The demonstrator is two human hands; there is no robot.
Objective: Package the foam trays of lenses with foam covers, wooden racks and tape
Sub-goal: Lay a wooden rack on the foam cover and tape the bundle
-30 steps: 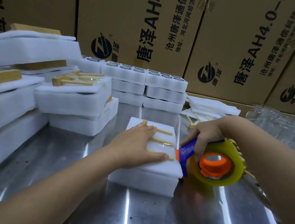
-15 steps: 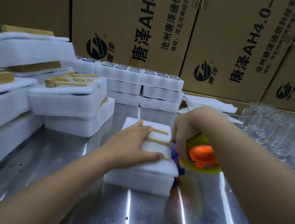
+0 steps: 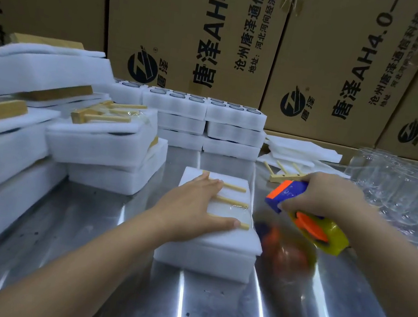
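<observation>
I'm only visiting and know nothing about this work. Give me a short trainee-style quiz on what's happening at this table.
1. True or false: the left hand lies flat on the wooden rack on top of the foam pack.
2. What does the right hand hold? A) scissors B) tape dispenser C) marker
3. Fill in: the tape dispenser is on the foam pack's ____ side.
Key: 1 true; 2 B; 3 right.
</observation>
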